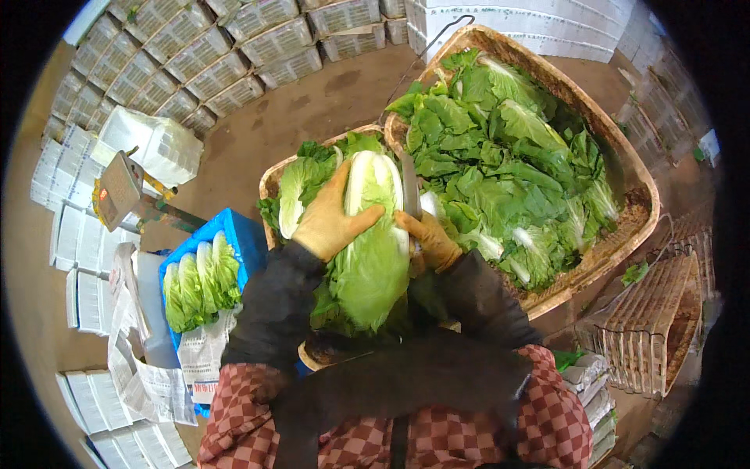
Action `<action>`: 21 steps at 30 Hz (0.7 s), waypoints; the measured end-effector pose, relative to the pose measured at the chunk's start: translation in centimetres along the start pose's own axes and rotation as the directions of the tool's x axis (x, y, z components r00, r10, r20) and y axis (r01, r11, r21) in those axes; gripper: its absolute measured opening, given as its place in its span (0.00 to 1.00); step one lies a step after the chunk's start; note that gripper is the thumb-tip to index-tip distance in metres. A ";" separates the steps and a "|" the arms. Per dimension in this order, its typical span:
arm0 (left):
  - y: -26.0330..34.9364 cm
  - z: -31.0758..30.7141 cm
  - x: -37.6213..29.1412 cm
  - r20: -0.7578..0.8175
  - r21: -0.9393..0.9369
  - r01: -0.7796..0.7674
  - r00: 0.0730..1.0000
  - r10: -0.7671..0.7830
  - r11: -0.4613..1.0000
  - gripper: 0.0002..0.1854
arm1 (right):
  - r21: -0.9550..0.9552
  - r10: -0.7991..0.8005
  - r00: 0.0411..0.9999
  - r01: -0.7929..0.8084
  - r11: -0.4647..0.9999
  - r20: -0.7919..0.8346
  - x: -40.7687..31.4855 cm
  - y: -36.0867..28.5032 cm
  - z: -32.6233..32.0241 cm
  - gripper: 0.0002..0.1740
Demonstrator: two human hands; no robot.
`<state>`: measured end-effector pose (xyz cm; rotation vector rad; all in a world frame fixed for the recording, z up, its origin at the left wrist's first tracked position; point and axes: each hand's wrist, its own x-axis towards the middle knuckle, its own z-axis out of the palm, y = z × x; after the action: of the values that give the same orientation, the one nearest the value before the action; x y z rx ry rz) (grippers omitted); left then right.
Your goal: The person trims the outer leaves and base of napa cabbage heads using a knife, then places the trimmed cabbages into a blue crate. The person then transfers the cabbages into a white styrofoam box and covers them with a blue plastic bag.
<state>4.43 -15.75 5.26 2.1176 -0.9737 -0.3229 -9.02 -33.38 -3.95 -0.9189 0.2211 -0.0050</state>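
A pale green napa cabbage (375, 240) lies lengthwise before me, its white stem end pointing away. My left hand (335, 217), in a tan glove, grips it from the left side, thumb across the leaves. In my right hand (430, 240), also gloved, is a knife whose long blade (411, 186) points away from me along the cabbage's right side. My right thumb is close to the cabbage; whether it touches is hard to tell. Beneath lies a worn basket (270, 182) holding more cabbage, partly hidden by my arms.
At right, a large dirty basket (636, 170) holds loose leaves (498, 158). To my left, a blue-lined box (252, 243) contains several cabbages (202, 281) beside newspaper (202, 352). A platform scale (120, 190), white foam boxes (149, 143) and nested baskets (650, 328) stand around. Stacked crates (193, 64) line the back.
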 end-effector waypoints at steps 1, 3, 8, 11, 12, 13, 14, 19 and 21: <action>0.0 -0.1 0.6 0.068 0.069 0.055 0.996 -0.060 0.996 0.46 | 0.040 0.025 0.999 -0.027 0.999 0.039 0.4 0.2 -0.5 0.29; -0.7 -1.0 2.2 0.059 -0.233 0.026 0.998 -0.012 0.972 0.42 | 0.190 0.020 0.999 -0.027 0.981 0.039 0.3 0.2 -1.7 0.28; -4.6 -5.1 6.0 0.508 -0.581 0.508 0.837 -0.206 0.636 0.31 | 0.350 0.019 0.984 -0.081 0.933 0.177 -2.3 -1.6 -4.6 0.31; -3.9 -4.7 5.2 0.053 0.592 0.087 0.988 -0.147 0.801 0.43 | 0.282 0.014 0.986 -0.062 0.958 0.169 -3.2 -1.8 -4.6 0.33; -3.0 -4.1 4.4 -0.035 0.597 0.147 0.987 -0.158 0.789 0.49 | 0.290 -0.007 0.979 -0.054 0.956 0.204 -3.3 -1.6 -4.2 0.34; -2.0 -3.4 2.9 -0.082 0.419 0.114 0.993 -0.087 0.901 0.50 | 0.155 -0.044 0.989 0.022 0.988 0.139 -3.3 -1.4 -3.7 0.34; -1.0 -2.3 1.3 -0.042 0.166 0.113 0.993 -0.107 0.980 0.50 | 0.052 -0.089 0.990 0.084 0.995 0.107 -3.3 -1.3 -3.0 0.35; -0.1 1.3 -5.2 -0.049 -0.665 0.060 0.991 -0.123 0.745 0.56 | -0.725 -0.214 0.941 0.337 0.601 0.261 -3.8 -2.7 1.3 0.39; -1.6 0.4 -7.4 -0.016 -0.741 0.056 0.995 -0.100 0.669 0.57 | -0.817 -0.292 0.874 0.473 0.329 0.388 -4.4 -4.5 3.1 0.35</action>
<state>0.09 -9.85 3.22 1.3917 -0.5623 -0.5897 -12.29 -33.28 2.21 -2.0713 -0.2247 -0.2850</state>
